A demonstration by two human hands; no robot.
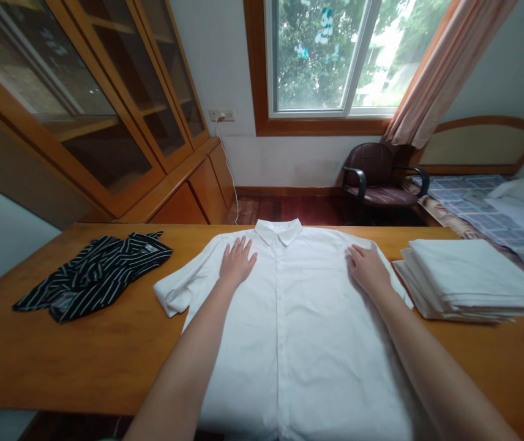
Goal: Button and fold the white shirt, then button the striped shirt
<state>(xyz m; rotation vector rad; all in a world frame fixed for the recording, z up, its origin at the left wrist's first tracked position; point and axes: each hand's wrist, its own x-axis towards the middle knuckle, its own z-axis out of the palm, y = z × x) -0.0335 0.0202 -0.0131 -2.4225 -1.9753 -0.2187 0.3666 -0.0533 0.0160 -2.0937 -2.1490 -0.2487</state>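
Note:
A white button-up shirt (308, 331) lies front side up on the wooden table, its collar at the far edge and its hem running out at the bottom of the view. My left hand (238, 262) rests flat on the chest below the left side of the collar, fingers spread. Near the opposite shoulder, my right hand (368, 269) has its fingers curled in against the cloth, seemingly pinching it. The left sleeve is laid out to the side; my right forearm partly covers the other sleeve.
A crumpled black-and-white striped garment (101, 269) lies on the left of the wooden table (106, 361). To the right sits a stack of folded white cloth (468, 275). Beyond are a glass-door cabinet (128, 79), an armchair (374, 174) and a bed (477, 190).

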